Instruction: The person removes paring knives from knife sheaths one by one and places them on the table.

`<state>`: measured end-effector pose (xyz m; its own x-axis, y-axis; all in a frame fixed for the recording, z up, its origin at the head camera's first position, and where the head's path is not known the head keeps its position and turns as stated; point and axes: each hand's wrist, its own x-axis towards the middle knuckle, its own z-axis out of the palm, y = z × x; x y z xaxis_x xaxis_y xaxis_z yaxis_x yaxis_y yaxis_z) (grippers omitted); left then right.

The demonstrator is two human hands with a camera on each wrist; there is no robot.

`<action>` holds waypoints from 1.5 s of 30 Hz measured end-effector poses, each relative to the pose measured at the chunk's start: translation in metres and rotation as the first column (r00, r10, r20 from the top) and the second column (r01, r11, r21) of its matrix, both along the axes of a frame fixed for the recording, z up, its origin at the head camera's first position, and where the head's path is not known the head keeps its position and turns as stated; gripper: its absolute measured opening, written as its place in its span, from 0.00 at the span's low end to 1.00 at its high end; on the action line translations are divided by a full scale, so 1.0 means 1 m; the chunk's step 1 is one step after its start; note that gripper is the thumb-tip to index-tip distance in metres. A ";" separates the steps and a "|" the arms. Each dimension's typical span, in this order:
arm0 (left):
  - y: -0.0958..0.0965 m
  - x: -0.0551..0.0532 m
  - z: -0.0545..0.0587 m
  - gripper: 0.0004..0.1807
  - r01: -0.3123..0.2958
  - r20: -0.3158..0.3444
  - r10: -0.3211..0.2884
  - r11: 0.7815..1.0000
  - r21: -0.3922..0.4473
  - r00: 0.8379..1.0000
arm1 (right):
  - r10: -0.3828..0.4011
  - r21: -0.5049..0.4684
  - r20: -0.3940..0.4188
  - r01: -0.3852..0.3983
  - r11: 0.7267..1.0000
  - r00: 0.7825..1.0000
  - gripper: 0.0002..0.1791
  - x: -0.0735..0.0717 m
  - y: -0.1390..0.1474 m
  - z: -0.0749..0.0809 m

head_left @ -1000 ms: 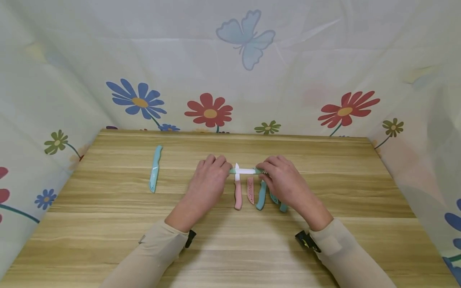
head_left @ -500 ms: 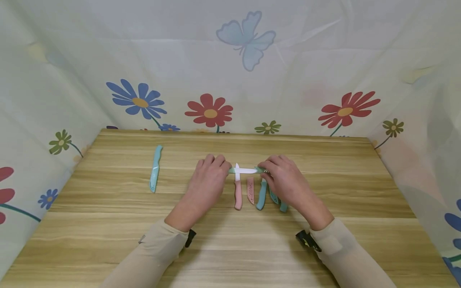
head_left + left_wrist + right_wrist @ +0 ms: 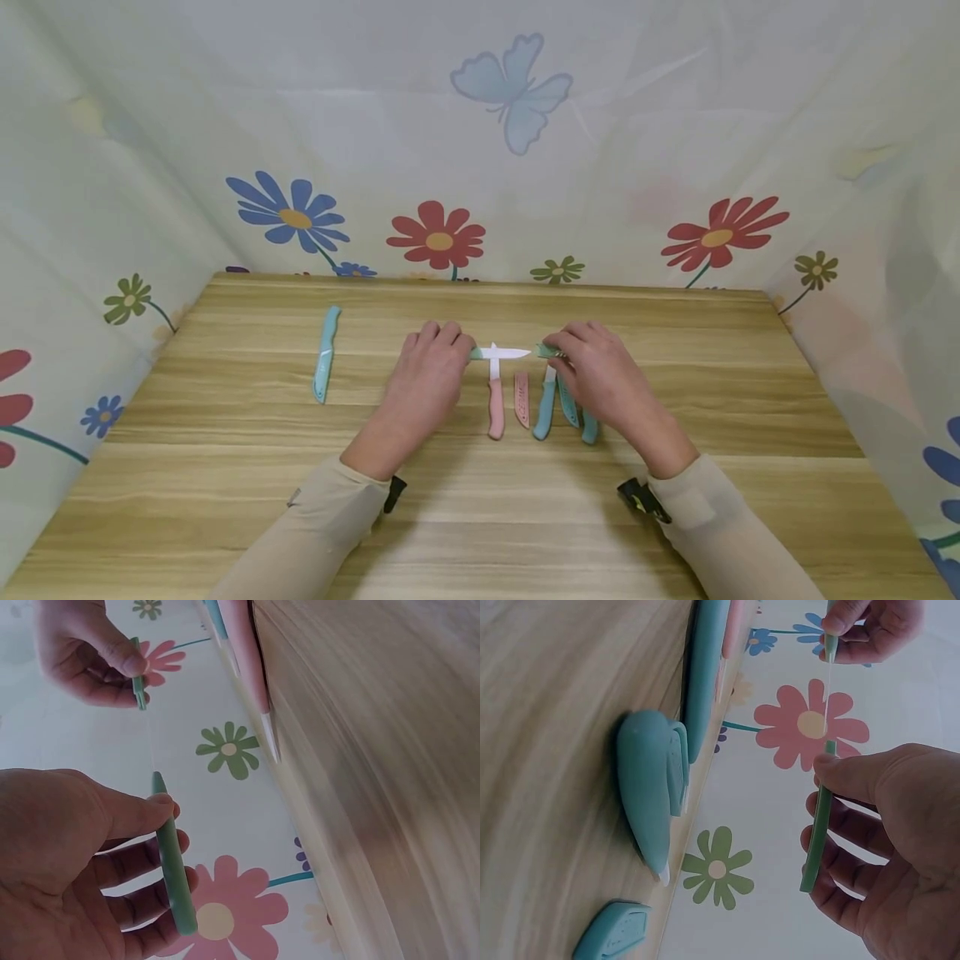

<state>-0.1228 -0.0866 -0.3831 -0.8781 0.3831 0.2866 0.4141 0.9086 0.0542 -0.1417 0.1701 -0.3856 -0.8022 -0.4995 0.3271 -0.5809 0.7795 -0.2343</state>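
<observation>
My left hand (image 3: 426, 371) pinches the green handle (image 3: 174, 862) of a small knife, whose white blade (image 3: 512, 353) points right, level above the table. Facing its tip is a green blade sheath (image 3: 821, 832), gripped between the thumb and fingers of my right hand (image 3: 603, 379). A narrow gap separates tip and sheath in the head view. Beneath the held blade lies a pink-handled knife (image 3: 496, 408), its white blade bare. Beside it are a pink sheath (image 3: 522, 402), a blue-handled knife (image 3: 545, 410), a teal sheath (image 3: 567, 403) and another teal handle (image 3: 590, 430), partly hidden by my right hand.
A light-blue knife (image 3: 325, 354) in its sheath lies apart on the left of the wooden table (image 3: 480, 517). In the right wrist view another teal sheath (image 3: 615, 930) rests on the tabletop. A flowered cloth (image 3: 360, 100) encloses the back and sides.
The green knife's blade has come out of its sheath, and the tip now shows. My left hand has shifted slightly left, the right slightly right. Things on the table stay put.
</observation>
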 end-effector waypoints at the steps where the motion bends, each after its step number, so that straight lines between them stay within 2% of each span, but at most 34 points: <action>1: -0.001 0.000 0.000 0.12 -0.004 0.004 0.004 1.000 0.003 1.000 | -0.001 0.000 0.004 0.001 1.000 1.000 0.14 0.000 0.000 0.000; 16: -0.008 0.001 0.003 0.10 -0.111 0.077 0.106 0.992 0.062 0.991 | -0.041 0.038 0.073 0.038 0.999 0.997 0.15 0.000 -0.008 0.007; 26: -0.014 0.001 0.002 0.08 -0.170 0.126 0.159 0.982 0.078 0.979 | -0.027 0.070 0.087 0.021 0.997 0.996 0.15 -0.002 -0.024 0.012; 29: -0.015 0.001 0.002 0.07 -0.176 0.127 0.165 0.981 0.086 0.978 | -0.020 0.064 0.129 0.012 0.998 0.991 0.14 -0.003 -0.033 0.014; 33: -0.019 0.001 0.000 0.06 -0.182 0.120 0.169 0.978 0.107 0.978 | -0.028 0.051 0.238 0.017 0.999 0.971 0.15 -0.004 -0.046 0.017; 39: -0.022 0.002 -0.002 0.06 -0.213 0.154 0.189 0.965 0.153 0.970 | -0.026 0.005 0.400 0.026 1.000 0.916 0.23 -0.005 -0.063 0.022; 45: -0.022 0.003 -0.006 0.06 -0.238 0.203 0.198 0.951 0.195 0.959 | -0.003 -0.032 0.469 0.020 0.999 0.883 0.24 -0.011 -0.077 0.015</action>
<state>-0.1195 -0.1090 -0.3895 -0.9774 0.1231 0.1720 0.1728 0.9337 0.3135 -0.1523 0.0931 -0.3710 -0.8719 -0.4845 -0.0712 -0.3876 0.7717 -0.5043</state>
